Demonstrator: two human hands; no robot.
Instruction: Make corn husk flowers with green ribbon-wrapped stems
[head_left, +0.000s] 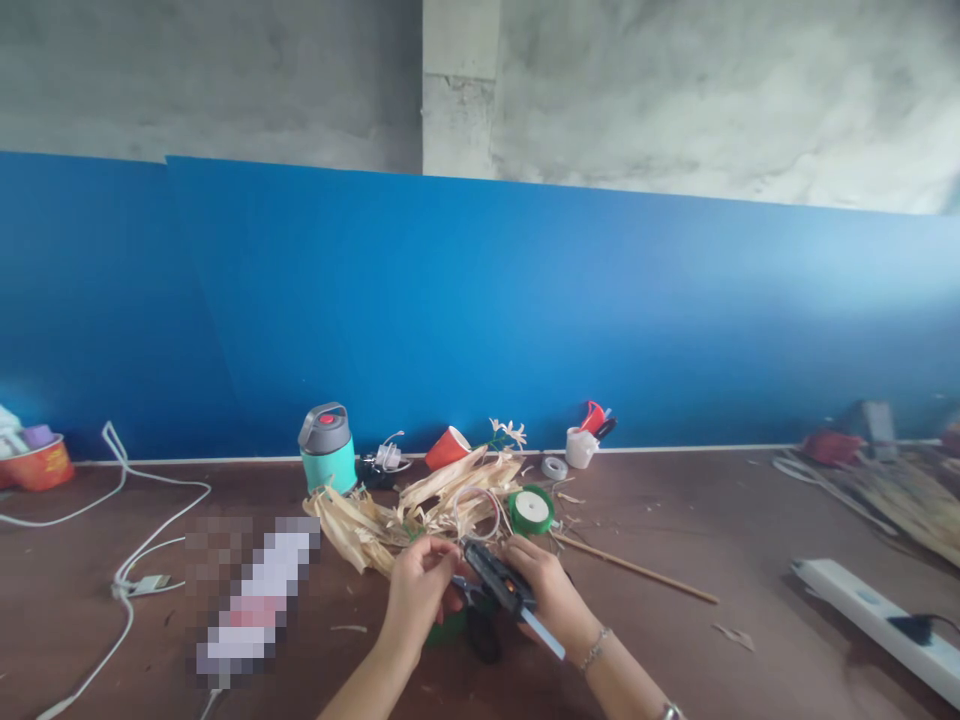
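My right hand (546, 585) is wrapped round a black hot glue gun (495, 578), with a pale glue stick (543, 634) poking out of its rear end. Close to the gun's nozzle, my left hand (426, 580) has its fingertips pinched together; whatever lies between them is too small to name. Below both hands is a dark looped shape (482, 634), perhaps scissor handles, beside something green (448, 628). Dried corn husks (442, 490) spread just beyond my hands. Next to them lies a green ribbon spool (532, 508).
A thin wooden stick (637, 568) lies to the right. Behind stand a turquoise flask (328, 455), an orange-red cup (448, 448), white flowers (508, 432), a tape roll (554, 467) and a white cup (580, 448). A power strip (870, 600) sits right; white cables (124, 560) trail left.
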